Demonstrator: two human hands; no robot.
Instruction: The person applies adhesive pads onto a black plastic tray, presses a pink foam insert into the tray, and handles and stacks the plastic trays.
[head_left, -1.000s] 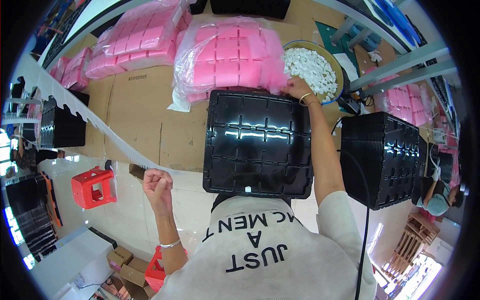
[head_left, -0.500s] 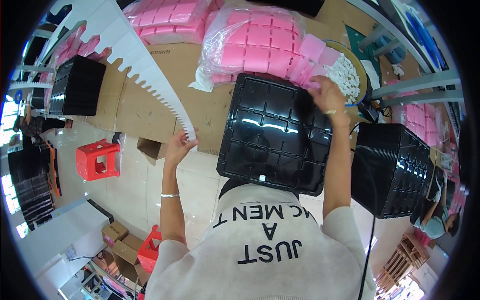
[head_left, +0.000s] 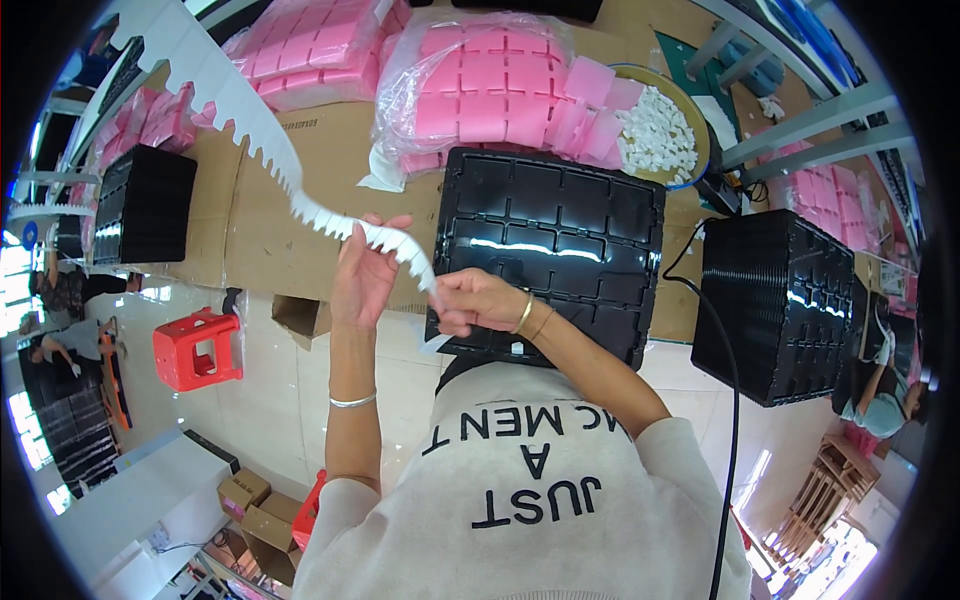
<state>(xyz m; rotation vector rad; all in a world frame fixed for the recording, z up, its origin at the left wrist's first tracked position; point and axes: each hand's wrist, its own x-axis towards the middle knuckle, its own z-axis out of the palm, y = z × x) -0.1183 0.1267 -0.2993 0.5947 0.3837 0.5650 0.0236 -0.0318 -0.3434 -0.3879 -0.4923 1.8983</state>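
A long white strip with a toothed edge [head_left: 262, 135] runs down from the upper left and curves across my hands. My left hand [head_left: 366, 278] holds it between thumb and fingers, palm partly turned up. Just to the right, my right hand [head_left: 482, 302] pinches the strip's end, fingers closed; whether a small piece is between them too is hidden. Both hands are over the near left side of a black plastic tray [head_left: 560, 215] with moulded compartments. A small white piece [head_left: 517, 348] sits at the tray's near edge.
Bagged pink foam blocks [head_left: 490, 85] and loose pink pieces [head_left: 590, 110] lie beyond the tray. A round bowl of white bits [head_left: 655, 135] stands far right. Stacked black trays [head_left: 770, 305] rise at right, near a dangling black cable [head_left: 733, 400]. A red stool [head_left: 197, 350] stands left.
My right hand has come from the pink pieces at the far right to the strip's end beside my left hand. The strip now bends across my left hand, whose palm has turned up.
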